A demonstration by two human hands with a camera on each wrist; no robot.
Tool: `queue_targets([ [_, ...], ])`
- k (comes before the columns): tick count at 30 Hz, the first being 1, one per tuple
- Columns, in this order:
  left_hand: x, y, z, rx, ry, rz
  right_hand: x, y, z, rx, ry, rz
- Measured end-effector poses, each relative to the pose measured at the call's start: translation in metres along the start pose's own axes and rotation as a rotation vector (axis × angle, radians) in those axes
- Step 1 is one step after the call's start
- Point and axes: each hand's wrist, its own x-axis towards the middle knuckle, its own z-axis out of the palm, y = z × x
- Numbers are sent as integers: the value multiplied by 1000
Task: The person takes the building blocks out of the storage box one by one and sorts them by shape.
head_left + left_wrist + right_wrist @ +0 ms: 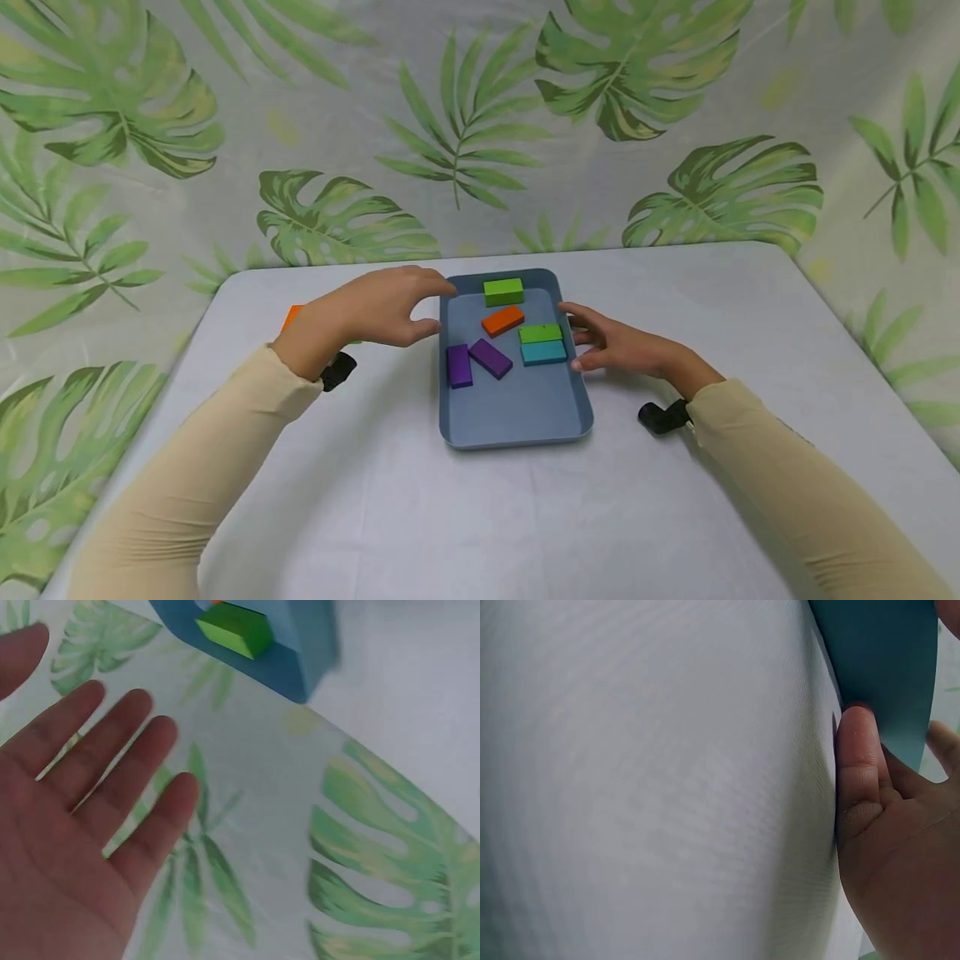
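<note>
Right grip (618, 346) touches tray wall (582, 400), coloured blocks (543, 354) lying beyond.

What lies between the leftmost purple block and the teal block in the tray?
The head view shows a second, slanted purple block, then bare floor of the blue-grey tray.

Leaf-print cloth (495, 225) behind white table (480, 525)

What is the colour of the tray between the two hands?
The tray is greyish blue, best seen in the head view.
</note>
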Motion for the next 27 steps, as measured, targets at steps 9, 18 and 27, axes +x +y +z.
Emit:
queue_targets([
  [9,28,19,5,98,77,111,2,0,0,12,7,18],
  [18,69,15,26,90,41,65,2,2,-1,8,2,9],
  [27,116,8,40,-72,-9,-37,1,3,0,18,1,4],
])
